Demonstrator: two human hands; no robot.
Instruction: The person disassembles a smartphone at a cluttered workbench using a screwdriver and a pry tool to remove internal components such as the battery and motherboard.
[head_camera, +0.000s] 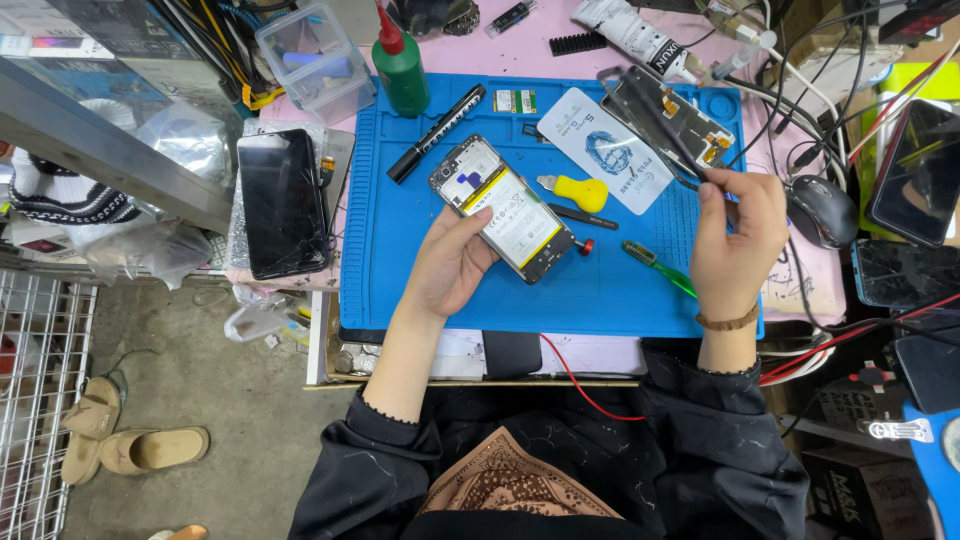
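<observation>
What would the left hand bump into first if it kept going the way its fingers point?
The left hand already touches the opened phone. Straight on, probably the yellow pry tool, though depth is unclear.

Pretty clearly a phone repair workshop, and a cramped one. There's a blue silicone repair mat (400, 250) on the bench with an opened phone (503, 209) on it, a cracked black phone (283, 203) off to the side, a green solvent bottle (400, 68), a yellow pry tool (578, 190), a bare display frame (668, 115), and cables (800, 90) all over.
</observation>
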